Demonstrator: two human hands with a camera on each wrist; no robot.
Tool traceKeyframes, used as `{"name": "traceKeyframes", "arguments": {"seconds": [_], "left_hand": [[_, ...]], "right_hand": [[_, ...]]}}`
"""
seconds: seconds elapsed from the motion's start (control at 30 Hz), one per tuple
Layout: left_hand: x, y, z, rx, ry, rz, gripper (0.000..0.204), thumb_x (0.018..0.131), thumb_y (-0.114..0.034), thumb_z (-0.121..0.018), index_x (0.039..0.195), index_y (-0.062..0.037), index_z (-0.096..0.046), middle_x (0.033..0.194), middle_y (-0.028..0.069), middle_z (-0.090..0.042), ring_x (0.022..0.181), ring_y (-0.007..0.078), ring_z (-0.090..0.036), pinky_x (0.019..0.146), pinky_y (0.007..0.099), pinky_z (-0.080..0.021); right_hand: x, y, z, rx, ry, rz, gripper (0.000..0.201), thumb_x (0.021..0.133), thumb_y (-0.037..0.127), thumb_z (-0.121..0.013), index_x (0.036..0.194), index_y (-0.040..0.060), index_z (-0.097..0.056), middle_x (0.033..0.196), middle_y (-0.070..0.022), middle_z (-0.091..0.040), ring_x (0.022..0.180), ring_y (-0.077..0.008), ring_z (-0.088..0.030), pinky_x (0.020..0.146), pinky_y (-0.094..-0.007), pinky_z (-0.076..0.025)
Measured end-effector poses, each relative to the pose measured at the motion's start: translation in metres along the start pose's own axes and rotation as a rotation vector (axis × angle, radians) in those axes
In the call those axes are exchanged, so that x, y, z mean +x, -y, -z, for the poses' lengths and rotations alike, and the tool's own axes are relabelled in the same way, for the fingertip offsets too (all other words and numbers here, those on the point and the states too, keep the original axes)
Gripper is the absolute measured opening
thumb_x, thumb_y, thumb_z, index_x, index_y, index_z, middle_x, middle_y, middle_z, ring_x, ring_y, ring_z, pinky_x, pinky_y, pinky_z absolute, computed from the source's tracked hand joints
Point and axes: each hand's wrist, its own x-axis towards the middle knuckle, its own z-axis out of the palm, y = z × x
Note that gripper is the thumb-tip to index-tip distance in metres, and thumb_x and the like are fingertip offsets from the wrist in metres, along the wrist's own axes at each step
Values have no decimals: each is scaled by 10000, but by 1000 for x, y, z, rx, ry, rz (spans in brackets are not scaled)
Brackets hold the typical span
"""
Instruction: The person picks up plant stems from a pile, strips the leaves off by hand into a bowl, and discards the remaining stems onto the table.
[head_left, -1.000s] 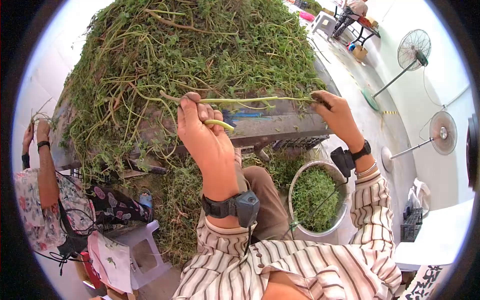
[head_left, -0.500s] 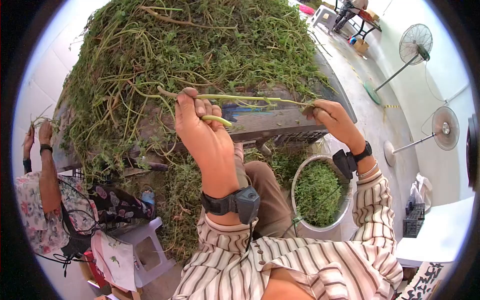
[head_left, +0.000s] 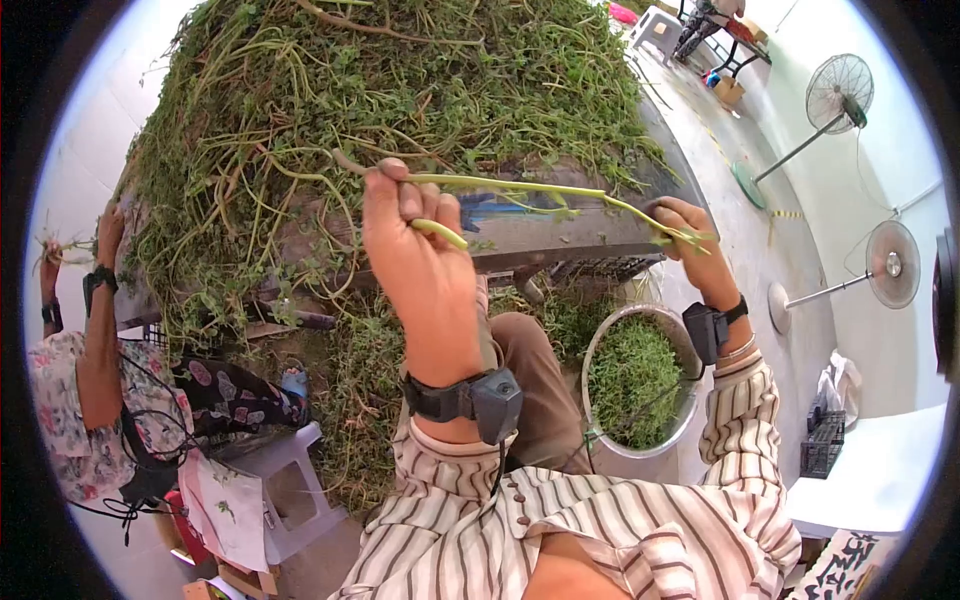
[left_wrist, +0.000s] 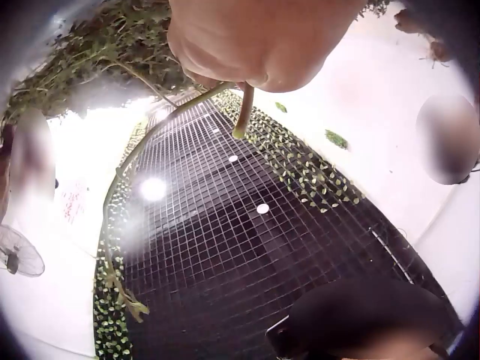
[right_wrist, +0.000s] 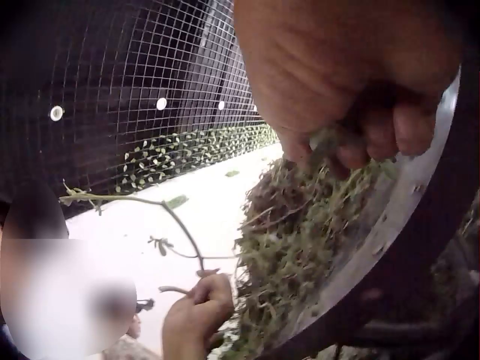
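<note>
My left hand [head_left: 420, 270] pinches a long green stem [head_left: 500, 184] between thumb and forefinger, its brownish end poking out to the left. Curled in the same hand's fingers is a short, thick stem piece [head_left: 438, 233], whose blunt end [left_wrist: 242, 124] shows in the left wrist view. The long stem reaches right, bends, and its leafy tip [right_wrist: 79, 195] hangs free in the right wrist view. My right hand [head_left: 708, 268] is beside that tip, its fingers curled. Between them a bit of greenish leaf [right_wrist: 326, 142] shows, blurred.
A large heap of greens [head_left: 400, 110] covers the dark table [head_left: 560, 240] ahead. Below it, a round tub [head_left: 690, 420] of picked leaves stands to my right. Another person's arm [head_left: 100, 340] works at the left, near a plastic stool [head_left: 300, 510]. Fans [head_left: 890, 262] stand at the right.
My right hand has moved right and slightly down from the stem's tip, which now droops free in front of it. The left hand keeps its hold, with the stem slightly higher in view.
</note>
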Motion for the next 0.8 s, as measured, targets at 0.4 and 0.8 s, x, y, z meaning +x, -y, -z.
{"name": "traceKeyframes", "arguments": {"seconds": [0.4, 0.8], "left_hand": [[-2, 13, 3, -197, 61, 215, 182, 943, -192, -462, 870, -34, -513, 598, -32, -348, 504, 62, -269, 436, 204, -235], [-6, 11, -2, -16, 112, 147, 189, 941, -214, -473, 857, -49, -514, 606, -53, -349, 510, 36, -281, 439, 193, -236]], "right_hand": [[4, 43, -81, 651, 557, 172, 598, 833, 424, -609, 1239, 12, -456, 755, 55, -370, 599, -28, -302, 480, -171, -258], [6, 59, -106, 648, 558, -51, 205, 867, 219, -579, 900, 19, -612, 677, 69, -462, 571, -14, -364, 463, -171, -276]]}}
